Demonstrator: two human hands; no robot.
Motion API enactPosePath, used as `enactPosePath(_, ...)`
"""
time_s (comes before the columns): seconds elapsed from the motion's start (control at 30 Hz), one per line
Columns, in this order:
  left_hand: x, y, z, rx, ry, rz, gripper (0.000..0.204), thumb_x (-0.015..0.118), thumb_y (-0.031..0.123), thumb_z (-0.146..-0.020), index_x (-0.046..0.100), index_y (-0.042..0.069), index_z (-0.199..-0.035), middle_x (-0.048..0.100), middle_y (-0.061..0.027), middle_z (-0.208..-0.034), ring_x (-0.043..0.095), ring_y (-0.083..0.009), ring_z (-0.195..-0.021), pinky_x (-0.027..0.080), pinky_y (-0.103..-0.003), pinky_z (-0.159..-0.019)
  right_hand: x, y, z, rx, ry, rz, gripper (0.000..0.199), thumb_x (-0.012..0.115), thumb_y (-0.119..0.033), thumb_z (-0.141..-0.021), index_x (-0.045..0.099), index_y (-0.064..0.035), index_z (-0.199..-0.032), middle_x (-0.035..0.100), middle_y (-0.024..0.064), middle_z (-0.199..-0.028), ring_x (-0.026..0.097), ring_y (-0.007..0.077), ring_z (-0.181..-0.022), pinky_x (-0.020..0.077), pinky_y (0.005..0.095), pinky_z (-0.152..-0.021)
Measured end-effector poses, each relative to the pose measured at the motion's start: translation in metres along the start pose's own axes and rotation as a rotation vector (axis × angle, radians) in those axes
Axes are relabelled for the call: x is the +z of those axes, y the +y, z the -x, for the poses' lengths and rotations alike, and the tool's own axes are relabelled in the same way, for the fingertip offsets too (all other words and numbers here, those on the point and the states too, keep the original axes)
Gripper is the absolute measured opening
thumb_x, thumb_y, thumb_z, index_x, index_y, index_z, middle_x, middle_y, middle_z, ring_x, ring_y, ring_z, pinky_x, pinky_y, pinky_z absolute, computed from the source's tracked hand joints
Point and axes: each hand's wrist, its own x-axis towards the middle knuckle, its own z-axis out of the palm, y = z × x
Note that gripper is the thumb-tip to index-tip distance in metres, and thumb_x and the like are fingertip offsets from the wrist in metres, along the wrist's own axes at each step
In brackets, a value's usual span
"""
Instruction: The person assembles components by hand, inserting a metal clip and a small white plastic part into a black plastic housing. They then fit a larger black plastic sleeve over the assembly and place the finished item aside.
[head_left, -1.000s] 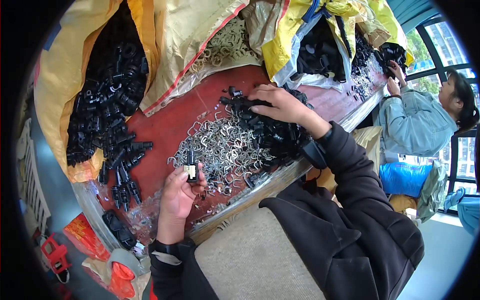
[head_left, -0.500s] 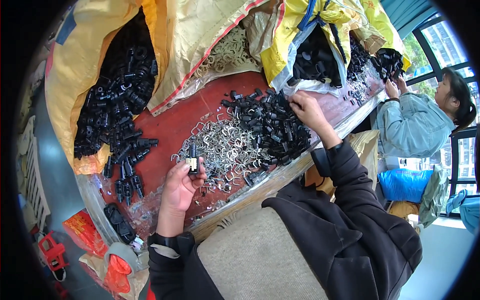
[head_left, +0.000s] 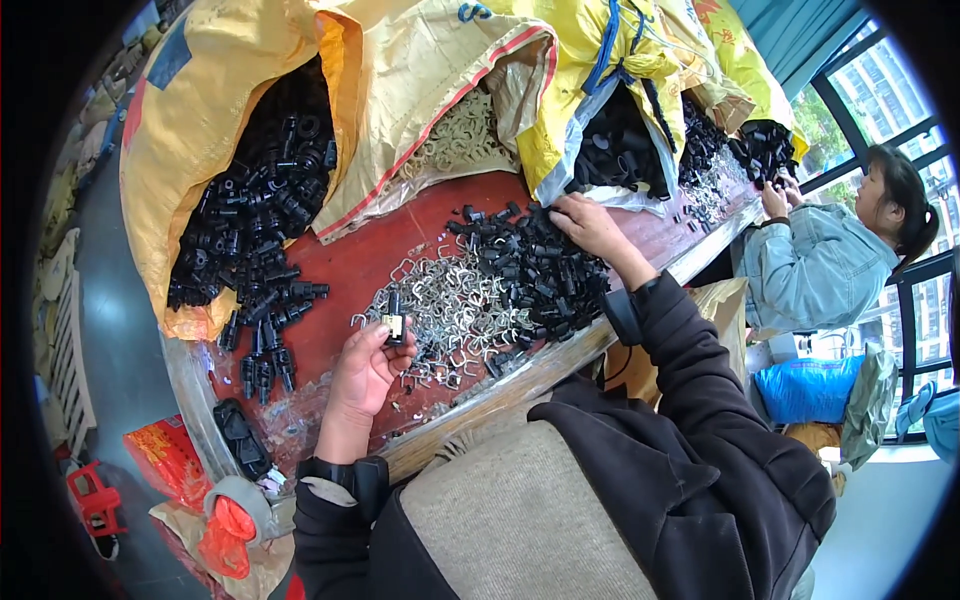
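My left hand pinches a small black plastic fitting upright between thumb and fingers. A cream-coloured clip sits around its lower part. My right hand is at the far edge of a pile of small black plastic pieces. Its fingers are bent down and close together, and their tips hide whatever they grip. Between my hands lies a heap of pale, metallic-looking U-shaped clips, running into the black pile.
Open sacks line the far side of the red table: an orange-yellow sack spilling black fittings, one with cream clips, and a yellow one with black parts. A co-worker handles black parts at the right. A black case lies near the left edge.
The view has shifted slightly. My right hand has moved a little along the far edge of the black pile, its fingers lower. My left hand still holds the fitting with its clip.
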Motion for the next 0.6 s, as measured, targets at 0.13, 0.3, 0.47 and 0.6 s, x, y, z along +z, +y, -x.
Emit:
enactPosePath(0.13, -0.001, 0.0, -0.003, -0.018, -0.022, 0.005, 0.031, 0.047, 0.018, -0.078, 0.049, -0.004, -0.1, 0.057, -0.009, -0.078, 0.057, -0.0148, -0.068, 0.047, -0.023, -0.061, 0.003, -0.001, 0.005, -0.025, 0.01, -0.064, 0.022, 0.054, -0.022, -0.075, 0.056, -0.0047, -0.088, 0.052, 0.0137, -0.083, 0.051, 0.0309, -0.078, 0.041, 0.036, -0.069)
enactPosePath(0.3, -0.004, -0.001, 0.0, -0.048, 0.024, 0.038, 0.032, 0.046, 0.018, -0.078, 0.047, -0.005, -0.101, 0.056, -0.0098, -0.08, 0.056, -0.0154, -0.069, 0.047, -0.023, -0.061, -0.007, -0.016, 0.011, -0.08, -0.158, -0.095, 0.026, 0.055, -0.024, -0.075, 0.056, -0.0033, -0.09, 0.052, 0.0137, -0.083, 0.051, 0.0308, -0.079, 0.0412, 0.0359, -0.069)
enactPosePath(0.47, -0.004, -0.001, -0.002, -0.026, 0.029, 0.086, 0.035, 0.046, 0.018, -0.078, 0.046, -0.007, -0.102, 0.056, -0.0113, -0.081, 0.056, -0.0161, -0.07, 0.047, -0.023, -0.061, -0.014, -0.018, -0.001, -0.051, -0.183, -0.202, 0.028, 0.055, -0.023, -0.075, 0.054, -0.0014, -0.092, 0.052, 0.0136, -0.085, 0.051, 0.0294, -0.081, 0.041, 0.0344, -0.07)
enactPosePath(0.6, -0.005, 0.0, -0.002, 0.001, 0.025, 0.119, 0.038, 0.048, 0.02, -0.077, 0.045, -0.009, -0.102, 0.055, -0.0121, -0.081, 0.056, -0.0165, -0.071, 0.047, -0.024, -0.062, -0.006, -0.02, -0.015, 0.002, -0.187, -0.199, 0.032, 0.055, -0.022, -0.076, 0.051, -0.0008, -0.099, 0.05, 0.014, -0.091, 0.049, 0.0281, -0.087, 0.0401, 0.0318, -0.073)
